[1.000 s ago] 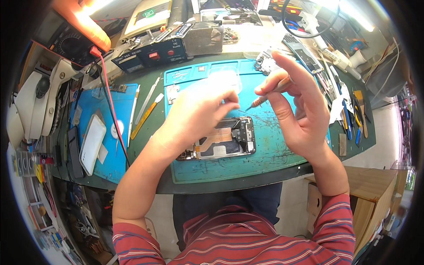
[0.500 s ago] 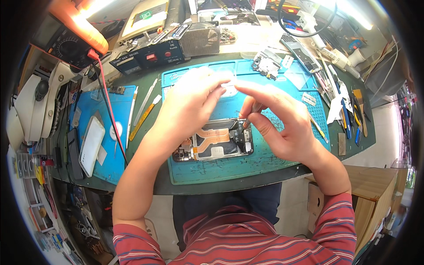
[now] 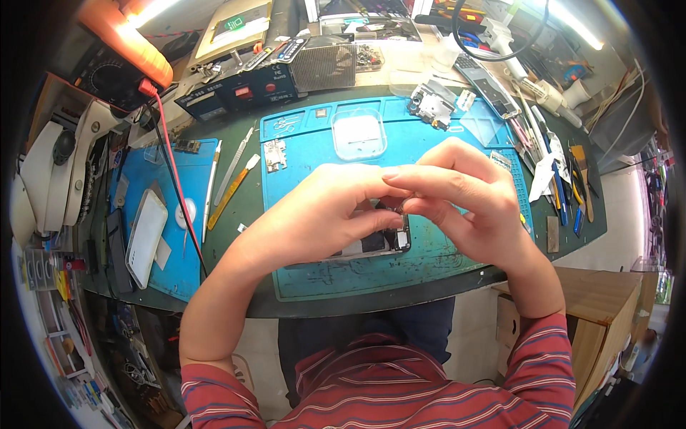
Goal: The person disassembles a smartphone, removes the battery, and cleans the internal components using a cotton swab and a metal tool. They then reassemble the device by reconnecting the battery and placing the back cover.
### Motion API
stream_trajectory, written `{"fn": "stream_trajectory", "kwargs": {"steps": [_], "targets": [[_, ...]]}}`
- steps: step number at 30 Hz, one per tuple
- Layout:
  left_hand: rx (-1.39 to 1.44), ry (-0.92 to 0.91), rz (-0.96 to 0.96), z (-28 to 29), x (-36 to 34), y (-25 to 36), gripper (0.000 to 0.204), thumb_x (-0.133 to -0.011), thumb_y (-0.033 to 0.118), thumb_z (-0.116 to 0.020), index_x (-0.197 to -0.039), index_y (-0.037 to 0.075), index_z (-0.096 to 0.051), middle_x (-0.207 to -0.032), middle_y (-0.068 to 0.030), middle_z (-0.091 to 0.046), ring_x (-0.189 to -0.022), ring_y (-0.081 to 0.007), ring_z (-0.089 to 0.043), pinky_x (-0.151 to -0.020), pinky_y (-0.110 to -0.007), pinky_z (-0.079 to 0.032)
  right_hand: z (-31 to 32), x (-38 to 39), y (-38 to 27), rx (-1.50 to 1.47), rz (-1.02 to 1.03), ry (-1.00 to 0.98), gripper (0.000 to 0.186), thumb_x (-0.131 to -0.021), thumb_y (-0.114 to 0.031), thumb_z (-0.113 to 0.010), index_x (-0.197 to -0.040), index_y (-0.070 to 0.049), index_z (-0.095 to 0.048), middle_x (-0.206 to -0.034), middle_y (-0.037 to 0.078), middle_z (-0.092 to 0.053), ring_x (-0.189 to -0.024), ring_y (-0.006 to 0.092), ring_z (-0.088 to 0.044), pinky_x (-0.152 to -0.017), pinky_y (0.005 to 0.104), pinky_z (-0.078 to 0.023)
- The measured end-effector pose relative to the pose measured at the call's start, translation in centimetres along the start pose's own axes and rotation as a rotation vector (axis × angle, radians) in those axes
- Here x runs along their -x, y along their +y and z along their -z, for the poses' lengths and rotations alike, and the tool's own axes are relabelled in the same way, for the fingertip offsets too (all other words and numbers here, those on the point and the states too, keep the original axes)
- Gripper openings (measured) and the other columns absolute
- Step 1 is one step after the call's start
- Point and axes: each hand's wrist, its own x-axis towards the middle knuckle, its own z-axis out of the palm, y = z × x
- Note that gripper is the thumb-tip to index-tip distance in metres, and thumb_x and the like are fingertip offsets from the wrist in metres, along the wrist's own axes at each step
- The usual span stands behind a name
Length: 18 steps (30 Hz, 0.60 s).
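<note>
A: What is seen, taken from the largest thing down?

B: A dark green tabletop (image 3: 564,236) is seen, crowded with tools. A large blue work mat (image 3: 357,275) is laid at its middle, and a second blue mat (image 3: 187,250) is laid to the left of it.

A: And on the large mat?

B: An opened phone (image 3: 371,243) is laid flat at the mat's centre, its insides exposed; most of it is hidden under the hands. A clear plastic tray (image 3: 359,134) is set on the mat's far part, well apart from the phone.

A: How are the hands placed?

B: The left hand (image 3: 314,214) is laid over the phone from the left, with the thumb stretched right. The right hand (image 3: 461,200) is brought in from the right. The fingers (image 3: 400,187) of both are met just above the phone's right end.

A: Is anything pinched?

B: The fingers are curled close together, but whether something small is gripped between them cannot be told.

A: And the smaller things?

B: A white phone (image 3: 146,236) is laid on the left mat, and a red wire (image 3: 175,193) is run across it.
</note>
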Motion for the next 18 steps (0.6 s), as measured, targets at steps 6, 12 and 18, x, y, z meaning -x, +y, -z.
{"fn": "stream_trajectory", "kwargs": {"steps": [6, 12, 18], "targets": [[0.046, 0.025, -0.046, -0.4, -0.1, -0.3, 0.022, -0.088, 0.01, -0.072, -0.108, 0.001, -0.07, -0.092, -0.0141, -0.072, -0.08, -0.0293, -0.069, -0.073, -0.035, -0.054, 0.1, 0.2, 0.1, 0.099, 0.072, -0.003, 0.043, -0.075, -0.002, -0.082, -0.116, -0.007, -0.074, -0.088, 0.004, -0.069, -0.071, 0.0155, -0.059, -0.058, 0.027, -0.047], [0.128, -0.046, -0.006, -0.6, -0.1, -0.1, 0.021, -0.087, 0.008, -0.07, -0.107, 0.001, -0.07, -0.092, -0.0148, -0.072, -0.082, -0.0295, -0.07, -0.073, -0.035, -0.055, -0.1, 0.1, 0.4, 0.179, 0.204, 0.036, 0.043, -0.073, -0.011, -0.085, -0.115, -0.009, -0.075, -0.084, 0.002, -0.065, -0.068, 0.0138, -0.056, -0.057, 0.025, -0.045], [-0.094, 0.034, -0.038, -0.6, -0.3, -0.1, 0.022, -0.086, 0.013, -0.075, -0.105, 0.003, -0.068, -0.089, -0.0147, -0.072, -0.081, -0.0307, -0.071, -0.072, -0.037, -0.056, -0.1, 0.5, -0.5, 0.129, 0.063, 0.008, 0.043, -0.076, -0.004, -0.081, -0.118, -0.007, -0.074, -0.084, 0.005, -0.065, -0.07, 0.0158, -0.06, -0.061, 0.0276, -0.049]]}}
